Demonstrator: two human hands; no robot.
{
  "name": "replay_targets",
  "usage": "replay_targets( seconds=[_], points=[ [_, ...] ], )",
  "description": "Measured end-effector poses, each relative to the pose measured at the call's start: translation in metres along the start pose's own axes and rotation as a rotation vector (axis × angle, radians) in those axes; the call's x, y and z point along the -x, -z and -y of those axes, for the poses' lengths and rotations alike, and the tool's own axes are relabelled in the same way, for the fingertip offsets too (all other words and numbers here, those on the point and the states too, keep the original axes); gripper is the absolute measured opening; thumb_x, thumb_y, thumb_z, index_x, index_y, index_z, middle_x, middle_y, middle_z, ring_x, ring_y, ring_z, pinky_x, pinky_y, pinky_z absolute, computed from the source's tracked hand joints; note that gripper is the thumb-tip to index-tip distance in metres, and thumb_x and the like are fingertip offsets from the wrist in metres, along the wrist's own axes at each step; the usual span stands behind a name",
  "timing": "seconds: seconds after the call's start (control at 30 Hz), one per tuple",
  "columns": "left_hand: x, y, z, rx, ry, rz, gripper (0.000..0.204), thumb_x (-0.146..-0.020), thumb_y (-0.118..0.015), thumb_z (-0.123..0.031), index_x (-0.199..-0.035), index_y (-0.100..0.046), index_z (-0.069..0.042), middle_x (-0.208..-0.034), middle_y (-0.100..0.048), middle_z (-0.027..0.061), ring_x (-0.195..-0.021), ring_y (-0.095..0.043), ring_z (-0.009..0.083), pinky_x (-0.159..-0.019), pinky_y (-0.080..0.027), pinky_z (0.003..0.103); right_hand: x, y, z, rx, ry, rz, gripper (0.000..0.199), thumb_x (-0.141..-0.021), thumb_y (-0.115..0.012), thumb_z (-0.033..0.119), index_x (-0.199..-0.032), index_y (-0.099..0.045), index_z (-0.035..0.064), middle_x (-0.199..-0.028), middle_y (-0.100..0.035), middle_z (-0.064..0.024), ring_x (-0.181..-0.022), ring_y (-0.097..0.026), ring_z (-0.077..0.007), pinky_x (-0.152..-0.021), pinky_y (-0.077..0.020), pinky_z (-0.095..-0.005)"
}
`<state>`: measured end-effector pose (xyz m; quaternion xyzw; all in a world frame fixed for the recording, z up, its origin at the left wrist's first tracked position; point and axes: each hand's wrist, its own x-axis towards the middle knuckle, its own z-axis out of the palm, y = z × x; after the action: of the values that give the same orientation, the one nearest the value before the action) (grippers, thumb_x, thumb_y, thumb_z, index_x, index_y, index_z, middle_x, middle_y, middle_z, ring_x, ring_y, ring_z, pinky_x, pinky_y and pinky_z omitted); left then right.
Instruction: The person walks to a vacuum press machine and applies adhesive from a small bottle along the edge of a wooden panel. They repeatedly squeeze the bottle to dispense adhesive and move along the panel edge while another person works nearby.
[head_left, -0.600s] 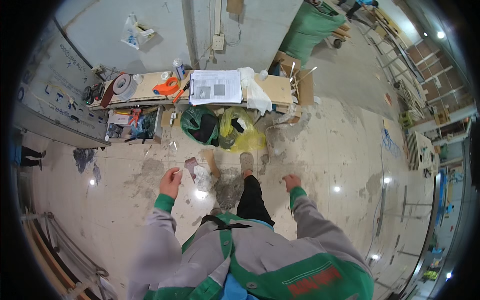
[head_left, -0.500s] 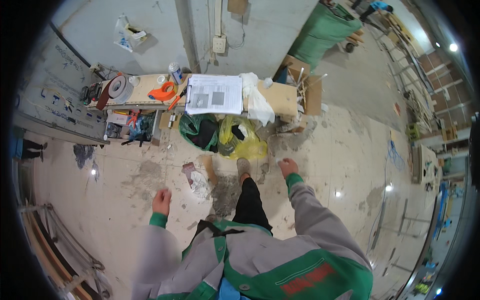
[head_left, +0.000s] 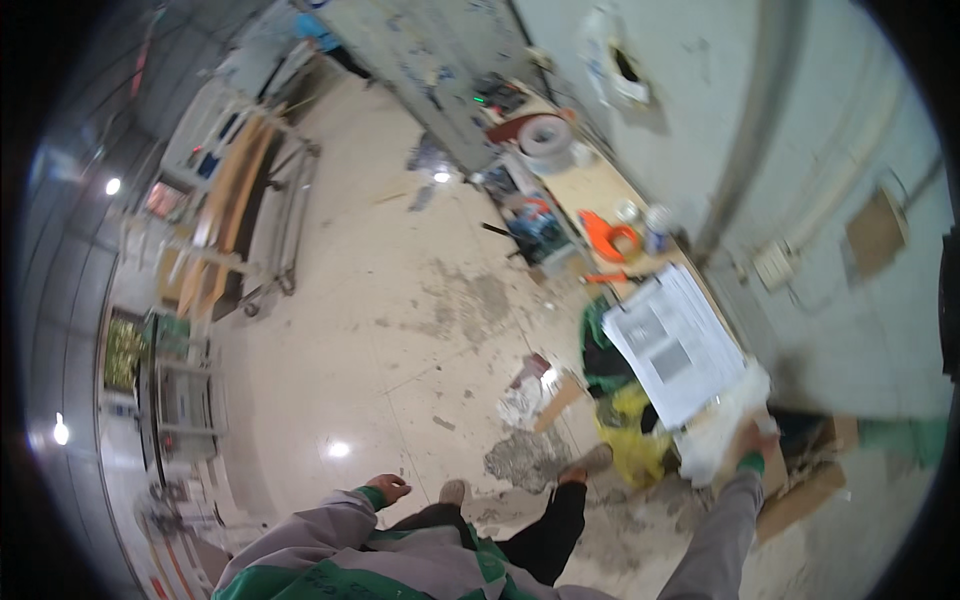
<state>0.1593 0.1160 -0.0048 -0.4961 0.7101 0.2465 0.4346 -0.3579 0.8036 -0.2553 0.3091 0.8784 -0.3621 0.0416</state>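
- At the right-hand end of the narrow workbench point(head_left: 575, 190), a crumpled white plastic bag point(head_left: 722, 418) lies just beside the paper stack point(head_left: 668, 345), partly draped over the front edge.
- Right hand point(head_left: 760, 442): at the bag's right side, seemingly touching it; motion blur covers the fingers, so whether they grip it cannot be told.
- Left hand point(head_left: 390, 488): low in front of the body, well apart from the bag; fingers loosely bent, partly spread, nothing visible in them.
- Bag orientation: long axis runs crosswise to the bench, from the wall side down toward the floor side; lower end points to the lower left of the view.
- Paper stack: long axis lies roughly along the bench.
- Count, bench top: one paper stack, one orange tape dispenser point(head_left: 608, 236), one orange-handled tool point(head_left: 606, 278), one spray can point(head_left: 657, 230), one large pale roll point(head_left: 545, 137).
- Count, below: one green bag point(head_left: 598, 350) and one yellow bag point(head_left: 632, 435), side by side; one cardboard box point(head_left: 803, 502) near the right hand.
- Count, floor: one cardboard strip point(head_left: 558, 403), two shoes point(head_left: 592, 459).
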Motion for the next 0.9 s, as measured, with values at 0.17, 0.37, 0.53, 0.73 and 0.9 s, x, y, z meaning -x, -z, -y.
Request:
replay_targets(
  seconds=[0.17,0.37,0.53,0.73,0.9],
  points=[
    [0.02,-0.038,-0.024,0.242,-0.143,-0.011,0.064,-0.095,-0.065,-0.054,-0.136,-0.064,-0.005,-0.114,-0.076,0.0166,-0.098,-0.075,0.025,-0.091,-0.058,0.041,0.007,0.008,-0.022,0.183,0.018,-0.067,0.075,-0.088,-0.078,0.049,-0.143,-0.053,0.0029,-0.134,-0.067,-0.0194,-0.119,-0.067,-0.0348,-0.1,-0.0529,-0.0443],
    [0.03,-0.063,0.033,0.373,-0.185,-0.052,0.06,-0.096,-0.069,-0.046,-0.138,-0.063,-0.004,-0.118,-0.075,0.0182,-0.103,-0.073,0.0278,-0.093,-0.058,0.042,0.134,-0.008,0.018,-0.037,0.141,0.004,0.088,-0.088,-0.078,0.053,-0.146,-0.048,-0.0067,-0.136,-0.064,-0.0272,-0.121,-0.065,-0.0399,-0.1,-0.0536,-0.0471],
    [0.048,-0.086,0.112,0.608,-0.291,-0.107,0.05,-0.091,-0.077,-0.039,-0.129,-0.069,-0.009,-0.103,-0.078,0.0125,-0.096,-0.073,0.0248,-0.088,-0.058,0.041,0.383,-0.055,0.089,0.359,0.474,0.213,0.067,-0.072,-0.09,0.044,-0.113,-0.069,-0.0045,-0.109,-0.074,-0.0237,-0.101,-0.073,-0.0357,-0.087,-0.057,-0.0455],
    [0.095,-0.051,0.225,0.632,-0.725,-0.522,0.075,-0.084,-0.081,-0.051,-0.142,-0.058,-0.01,-0.127,-0.07,0.0171,-0.115,-0.068,0.0323,-0.1,-0.053,0.042,0.766,-0.07,0.197,0.302,0.816,1.282,0.054,-0.077,-0.092,0.039,-0.108,-0.073,-0.0005,-0.097,-0.078,-0.0128,-0.088,-0.074,-0.0205,-0.078,-0.0581,-0.0381],
    [0.116,-0.01,0.35,0.722,-0.834,-0.771,0.079,-0.086,-0.079,-0.049,-0.147,-0.052,-0.008,-0.135,-0.064,0.0204,-0.123,-0.063,0.0361,-0.103,-0.05,0.045,0.993,-0.089,0.242,0.336,1.164,1.584,0.049,-0.08,-0.09,0.036,-0.11,-0.073,0.0005,-0.09,-0.074,-0.0066,-0.082,-0.07,-0.016,-0.074,-0.056,-0.0332]
  ],
)
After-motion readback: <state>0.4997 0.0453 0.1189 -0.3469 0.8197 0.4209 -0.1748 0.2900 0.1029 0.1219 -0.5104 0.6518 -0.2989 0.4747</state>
